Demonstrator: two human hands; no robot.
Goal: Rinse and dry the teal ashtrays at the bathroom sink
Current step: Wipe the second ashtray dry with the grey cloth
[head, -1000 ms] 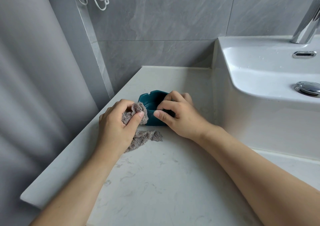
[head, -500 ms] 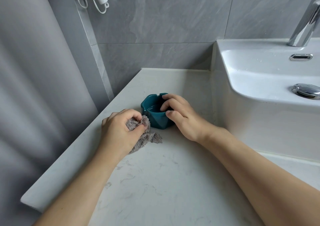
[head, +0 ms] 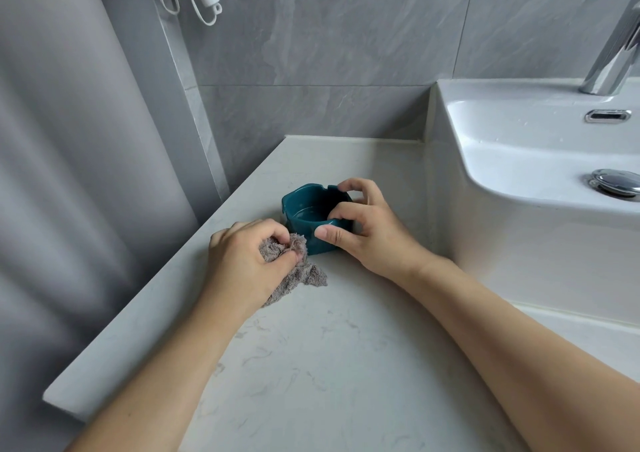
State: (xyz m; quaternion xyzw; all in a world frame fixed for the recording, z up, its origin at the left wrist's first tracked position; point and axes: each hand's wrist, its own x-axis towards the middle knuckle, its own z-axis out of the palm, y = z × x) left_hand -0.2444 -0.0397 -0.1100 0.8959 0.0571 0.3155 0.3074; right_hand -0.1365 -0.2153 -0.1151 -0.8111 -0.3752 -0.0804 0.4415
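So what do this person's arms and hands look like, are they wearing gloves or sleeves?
No gloves and no sleeves in view: both forearms are bare up to the frame's edge. The left hand and right hand show no rings, watch or bracelet; the nails look short and unpainted.

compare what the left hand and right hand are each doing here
The left hand grips a bunched grey cloth; the right hand holds the teal ashtray. The left hand is fisted; the right hand's fingers spread over the ashtray's rim and wall. Both are low at the marble counter.
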